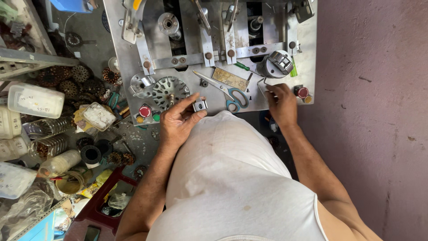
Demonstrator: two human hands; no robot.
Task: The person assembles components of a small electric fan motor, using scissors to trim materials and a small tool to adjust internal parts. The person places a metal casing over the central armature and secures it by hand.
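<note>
My left hand (178, 121) pinches a small square metal block (200, 105) between thumb and fingers, just in front of a round slotted metal disc (168, 92) on the steel machine plate (249, 105). My right hand (281, 103) rests at the plate's front right edge, its fingers on a bent metal hex key (262, 85). A cylindrical metal chuck (275, 64) stands just behind that hand. Scissors with teal handles (225, 89) lie between my hands.
Red and green push buttons (146, 112) sit at the plate's left corner, a red one (302, 92) at the right. Left of the machine are several stacked toothed discs (73, 80), plastic jars (35, 100) and tape rolls (91, 155). A purple wall (374, 111) is on the right.
</note>
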